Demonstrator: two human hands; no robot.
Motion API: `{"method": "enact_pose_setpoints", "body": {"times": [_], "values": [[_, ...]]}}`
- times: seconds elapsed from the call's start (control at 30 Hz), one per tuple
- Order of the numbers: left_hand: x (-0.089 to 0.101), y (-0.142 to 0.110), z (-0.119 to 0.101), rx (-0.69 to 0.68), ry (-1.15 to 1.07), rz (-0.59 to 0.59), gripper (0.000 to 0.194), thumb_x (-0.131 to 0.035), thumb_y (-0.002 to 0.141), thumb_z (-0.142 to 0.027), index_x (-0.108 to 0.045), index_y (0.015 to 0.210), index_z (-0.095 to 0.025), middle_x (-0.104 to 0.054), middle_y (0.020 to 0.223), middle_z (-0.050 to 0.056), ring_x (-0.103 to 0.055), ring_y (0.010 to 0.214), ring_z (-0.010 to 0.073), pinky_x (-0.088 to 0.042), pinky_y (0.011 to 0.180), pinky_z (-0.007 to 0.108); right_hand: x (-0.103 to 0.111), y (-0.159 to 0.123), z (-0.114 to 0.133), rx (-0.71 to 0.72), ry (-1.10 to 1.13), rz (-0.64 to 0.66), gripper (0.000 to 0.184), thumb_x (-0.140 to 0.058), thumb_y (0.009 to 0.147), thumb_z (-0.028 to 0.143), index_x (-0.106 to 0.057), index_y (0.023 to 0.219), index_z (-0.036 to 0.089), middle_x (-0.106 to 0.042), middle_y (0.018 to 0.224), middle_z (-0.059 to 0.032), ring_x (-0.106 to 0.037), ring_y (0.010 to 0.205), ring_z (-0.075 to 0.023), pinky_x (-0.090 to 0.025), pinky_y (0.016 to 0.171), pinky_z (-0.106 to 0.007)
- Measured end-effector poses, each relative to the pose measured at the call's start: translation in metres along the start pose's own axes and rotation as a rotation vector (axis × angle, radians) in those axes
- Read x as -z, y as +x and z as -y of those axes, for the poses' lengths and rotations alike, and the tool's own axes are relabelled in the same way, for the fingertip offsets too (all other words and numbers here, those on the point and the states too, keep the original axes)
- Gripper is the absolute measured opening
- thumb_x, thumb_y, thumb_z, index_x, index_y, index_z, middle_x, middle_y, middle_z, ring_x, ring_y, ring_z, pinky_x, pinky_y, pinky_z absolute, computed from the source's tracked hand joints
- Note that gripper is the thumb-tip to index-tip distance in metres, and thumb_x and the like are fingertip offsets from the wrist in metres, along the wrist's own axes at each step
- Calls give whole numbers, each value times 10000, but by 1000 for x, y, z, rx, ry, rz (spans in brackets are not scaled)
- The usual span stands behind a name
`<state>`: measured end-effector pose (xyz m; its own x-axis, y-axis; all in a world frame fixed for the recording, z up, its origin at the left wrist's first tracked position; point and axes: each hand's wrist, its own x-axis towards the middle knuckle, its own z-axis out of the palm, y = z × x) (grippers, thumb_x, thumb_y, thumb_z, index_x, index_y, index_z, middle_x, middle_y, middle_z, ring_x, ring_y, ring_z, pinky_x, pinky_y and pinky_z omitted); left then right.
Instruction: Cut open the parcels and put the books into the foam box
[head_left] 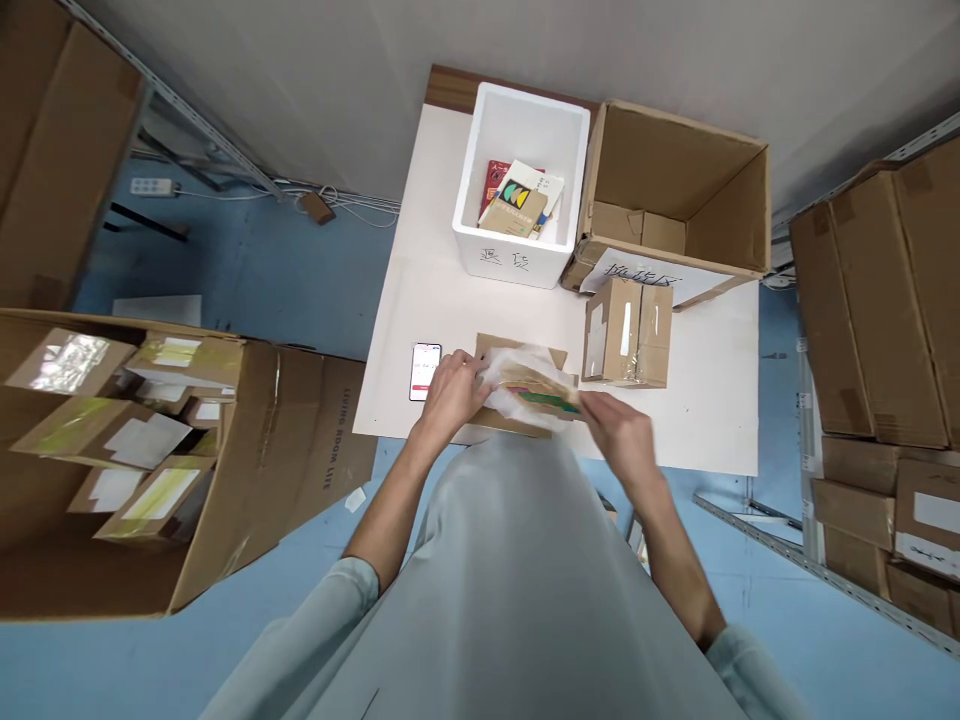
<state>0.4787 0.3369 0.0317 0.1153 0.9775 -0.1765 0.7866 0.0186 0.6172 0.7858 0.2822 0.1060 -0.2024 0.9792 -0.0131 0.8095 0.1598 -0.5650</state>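
Between my hands is a flat item in whitish translucent wrapping (534, 385), tan with a green and red strip; motion blurs it, and I cannot tell its kind for sure. My left hand (459, 385) pinches the wrapping at its left end. At the other end, my right hand (619, 425) is closed on its right edge, fingers partly hidden and blurred. Beneath the item, near the table's front edge, lies a piece of brown cardboard (517, 425), mostly covered by it.
The white table (405, 250) bears a phone (425, 372), a white foam box (517, 258) with several books, an open carton (686, 180) and small taped boxes (628, 332). A large carton of parcels (202, 500) stands left; shelved boxes (870, 310) are right.
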Motion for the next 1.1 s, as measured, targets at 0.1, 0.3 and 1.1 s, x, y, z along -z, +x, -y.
{"method": "enact_pose_setpoints", "body": {"times": [0.1, 0.3, 1.1], "values": [[8, -4, 8, 0, 35, -23, 495, -794, 932, -314, -764, 1402, -165, -695, 1330, 209, -627, 1278, 451, -508, 1129, 565, -50, 25, 26, 55, -339, 341, 342, -520, 1117, 93, -820, 1244, 199, -847, 1189, -148, -762, 1044, -251, -517, 827, -291], [23, -13, 21, -8, -51, -75, 461, -624, 1054, -366, -725, 1447, -147, -740, 1330, 191, -658, 1208, 391, -497, 1145, 544, -78, 42, 35, 20, -406, 441, 322, -527, 1124, 93, -811, 1237, 194, -845, 1193, -128, -765, 1062, -239, -499, 784, -289], [23, -13, 6, 219, -1131, 357, 772, -958, 727, -784, -808, 1202, -194, -852, 1288, 157, -826, 1170, 350, -700, 1007, 508, -127, -21, 99, -780, 1023, -654, 683, -953, 765, 643, -724, 1249, 218, -791, 1388, -142, -785, 1223, -292, -699, 977, -421]]}}
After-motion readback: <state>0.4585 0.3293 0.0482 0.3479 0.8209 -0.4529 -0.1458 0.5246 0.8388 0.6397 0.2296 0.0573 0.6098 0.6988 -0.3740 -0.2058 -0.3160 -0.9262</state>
